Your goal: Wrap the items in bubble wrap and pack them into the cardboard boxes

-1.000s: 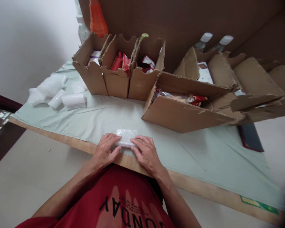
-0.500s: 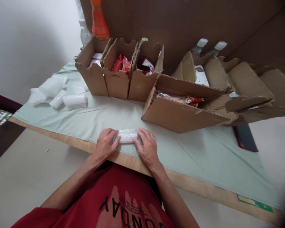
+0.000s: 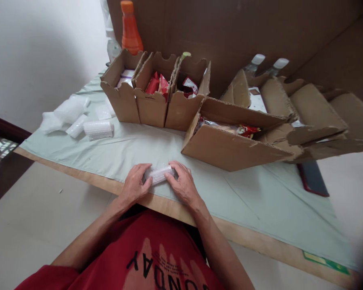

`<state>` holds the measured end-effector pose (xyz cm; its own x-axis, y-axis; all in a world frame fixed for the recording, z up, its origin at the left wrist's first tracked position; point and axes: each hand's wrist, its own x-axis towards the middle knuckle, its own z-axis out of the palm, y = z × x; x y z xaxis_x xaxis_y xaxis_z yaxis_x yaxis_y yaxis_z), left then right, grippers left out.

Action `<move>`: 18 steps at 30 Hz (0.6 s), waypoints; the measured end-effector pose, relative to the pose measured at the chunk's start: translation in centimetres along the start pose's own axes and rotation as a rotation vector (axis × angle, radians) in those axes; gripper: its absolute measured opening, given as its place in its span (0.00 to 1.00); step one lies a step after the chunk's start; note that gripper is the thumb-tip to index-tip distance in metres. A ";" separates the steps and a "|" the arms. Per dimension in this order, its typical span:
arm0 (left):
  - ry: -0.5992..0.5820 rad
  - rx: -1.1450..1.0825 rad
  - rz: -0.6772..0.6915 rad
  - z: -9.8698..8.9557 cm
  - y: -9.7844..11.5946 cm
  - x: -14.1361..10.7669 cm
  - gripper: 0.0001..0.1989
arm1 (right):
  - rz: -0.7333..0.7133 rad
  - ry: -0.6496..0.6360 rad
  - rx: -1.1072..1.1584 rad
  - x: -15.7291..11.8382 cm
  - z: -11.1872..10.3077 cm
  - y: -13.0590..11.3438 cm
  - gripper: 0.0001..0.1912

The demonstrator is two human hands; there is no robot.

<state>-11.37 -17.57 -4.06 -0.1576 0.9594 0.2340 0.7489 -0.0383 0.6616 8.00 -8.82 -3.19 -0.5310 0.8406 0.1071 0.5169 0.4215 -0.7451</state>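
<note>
A small roll of bubble wrap (image 3: 159, 175) lies near the table's front edge, tilted up a little toward its right end. My left hand (image 3: 137, 180) grips its left end, thumb on the near side and fingers over the far side. Around the right end my right hand (image 3: 181, 181) is closed in the same way. Whether anything is wrapped inside the roll cannot be made out. Further left on the cloth lie several more pieces of bubble wrap, among them a rolled one (image 3: 98, 129) and a loose heap (image 3: 67, 110).
Upright cardboard boxes (image 3: 153, 108) with packets in them stand at the back. A lying cardboard box (image 3: 232, 149) is to the right, beside more tilted boxes. An orange bottle (image 3: 131, 32) and white-capped bottles (image 3: 257, 60) are behind. A dark flat object (image 3: 313, 179) lies at far right.
The bubble wrap roll has turned slightly, its right end now pointing further from me. My right hand has shifted a little left and closed further around it.
</note>
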 end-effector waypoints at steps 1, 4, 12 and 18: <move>-0.014 -0.047 -0.020 -0.2 -0.1 0.0 0.22 | 0.010 0.002 0.072 -0.2 -0.2 -0.3 0.12; -0.085 -0.180 -0.072 -1.3 -0.3 0.3 0.28 | 0.038 -0.013 0.261 -0.8 -0.6 -1.2 0.11; -0.396 -0.340 -0.056 -2.7 0.8 1.0 0.33 | 0.084 -0.004 0.381 -2.5 -1.1 -1.7 0.20; -0.380 -0.291 0.019 -1.2 2.8 0.4 0.29 | 0.160 -0.087 0.335 -3.9 -3.6 -1.5 0.34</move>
<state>-10.12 -17.66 -1.29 0.1413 0.9899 0.0064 0.5293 -0.0810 0.8445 11.72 -11.54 -0.13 -0.5241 0.8485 -0.0734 0.3575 0.1410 -0.9232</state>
